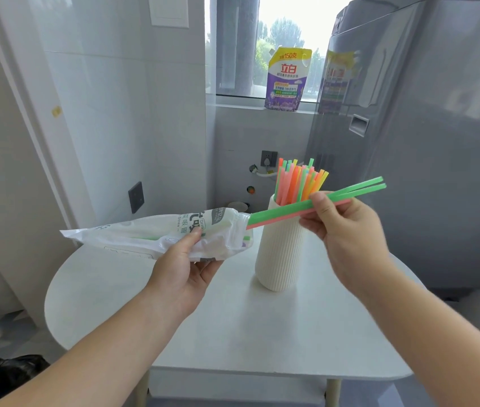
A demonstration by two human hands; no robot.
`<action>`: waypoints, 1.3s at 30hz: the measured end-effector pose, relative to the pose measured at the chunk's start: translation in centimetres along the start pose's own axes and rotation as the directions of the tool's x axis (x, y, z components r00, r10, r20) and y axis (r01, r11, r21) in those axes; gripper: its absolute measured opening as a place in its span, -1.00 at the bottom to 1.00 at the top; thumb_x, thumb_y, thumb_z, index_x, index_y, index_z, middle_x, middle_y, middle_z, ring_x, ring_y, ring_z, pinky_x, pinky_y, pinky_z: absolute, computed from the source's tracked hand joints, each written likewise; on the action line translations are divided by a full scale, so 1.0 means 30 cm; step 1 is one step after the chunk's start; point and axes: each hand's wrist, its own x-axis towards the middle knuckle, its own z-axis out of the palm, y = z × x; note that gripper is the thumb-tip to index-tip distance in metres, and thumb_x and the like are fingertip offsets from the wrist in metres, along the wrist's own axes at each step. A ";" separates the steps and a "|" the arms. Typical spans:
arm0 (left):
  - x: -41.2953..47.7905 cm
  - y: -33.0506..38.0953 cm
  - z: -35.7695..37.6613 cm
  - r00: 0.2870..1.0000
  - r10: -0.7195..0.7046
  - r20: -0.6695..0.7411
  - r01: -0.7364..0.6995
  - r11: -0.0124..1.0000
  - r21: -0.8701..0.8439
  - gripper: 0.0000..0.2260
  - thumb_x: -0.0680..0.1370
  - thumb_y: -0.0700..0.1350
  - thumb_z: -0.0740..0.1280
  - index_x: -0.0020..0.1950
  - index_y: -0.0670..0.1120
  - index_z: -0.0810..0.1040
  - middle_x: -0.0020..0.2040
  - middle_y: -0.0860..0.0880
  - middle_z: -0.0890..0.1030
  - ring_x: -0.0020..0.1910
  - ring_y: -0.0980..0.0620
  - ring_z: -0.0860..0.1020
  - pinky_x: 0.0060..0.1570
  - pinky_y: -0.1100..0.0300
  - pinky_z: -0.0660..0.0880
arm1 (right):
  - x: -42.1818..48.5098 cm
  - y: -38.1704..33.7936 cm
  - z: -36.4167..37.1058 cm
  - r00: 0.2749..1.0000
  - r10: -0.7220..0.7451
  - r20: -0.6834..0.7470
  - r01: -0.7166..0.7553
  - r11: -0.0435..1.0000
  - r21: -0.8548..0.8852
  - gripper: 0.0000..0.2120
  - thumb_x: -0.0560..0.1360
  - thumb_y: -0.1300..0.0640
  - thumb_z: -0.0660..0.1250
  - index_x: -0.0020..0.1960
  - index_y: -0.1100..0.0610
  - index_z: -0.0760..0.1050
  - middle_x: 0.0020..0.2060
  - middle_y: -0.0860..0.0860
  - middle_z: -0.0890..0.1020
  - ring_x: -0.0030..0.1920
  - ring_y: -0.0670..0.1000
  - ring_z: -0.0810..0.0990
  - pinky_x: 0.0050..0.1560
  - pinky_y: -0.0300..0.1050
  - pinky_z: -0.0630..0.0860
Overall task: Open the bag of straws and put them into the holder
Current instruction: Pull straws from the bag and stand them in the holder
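A white plastic bag point(162, 233) is gripped from below by the left hand point(187, 268), fingers closed around its middle, and held roughly level above the white table point(232, 333). Its open mouth is turned toward the holder. A few straws point(318, 201), green and pink, are pinched between thumb and fingers of the right hand point(341, 230); their near ends are seen still inside the bag mouth, their far ends pointed up and right. A green straw is visible through the bag film. The ribbed white holder point(279, 254) is stood upright on the table, just behind the held straws. A fanned bunch of pink, orange, yellow and green straws point(299, 180) is already stood in it. A purple detergent pouch point(287, 79) is noted on the window sill behind.
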 end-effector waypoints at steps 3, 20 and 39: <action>0.010 0.015 -0.004 1.000 0.014 -0.015 -0.014 1.000 -0.018 -0.63 0.61 -0.20 0.39 0.42 -0.18 0.52 0.25 -0.16 0.69 0.20 -0.12 0.68 -0.32 0.15 0.67 | 0.039 -0.084 -0.048 0.996 -0.088 -0.005 0.087 0.994 -0.068 -0.83 0.63 0.23 0.30 -0.12 0.18 0.59 -0.36 -0.03 0.72 -0.26 -0.05 0.70 -0.07 -0.14 0.66; 0.011 0.009 -0.019 0.998 0.062 0.009 -0.063 0.998 0.020 -0.77 0.60 -0.21 0.40 0.26 -0.10 0.58 -0.06 -0.04 0.73 -0.26 0.06 0.74 -0.37 0.18 0.65 | 0.148 -0.476 -0.170 0.905 -0.380 0.192 0.424 0.766 -0.483 -0.72 0.35 -0.33 0.48 -0.18 -0.13 0.66 -0.30 -0.11 0.72 -0.20 -0.01 0.73 -0.09 -0.10 0.68; -0.007 0.002 -0.013 0.998 0.060 0.030 -0.062 0.997 0.054 -0.76 0.59 -0.21 0.41 0.26 -0.09 0.59 -0.19 -0.01 0.75 -0.29 0.06 0.73 -0.40 0.18 0.64 | 0.219 -0.493 -0.031 0.919 -0.323 0.226 0.380 0.574 -0.725 -0.78 0.54 0.00 0.44 -0.08 0.18 0.64 -0.23 0.09 0.74 -0.23 0.09 0.75 0.02 0.12 0.68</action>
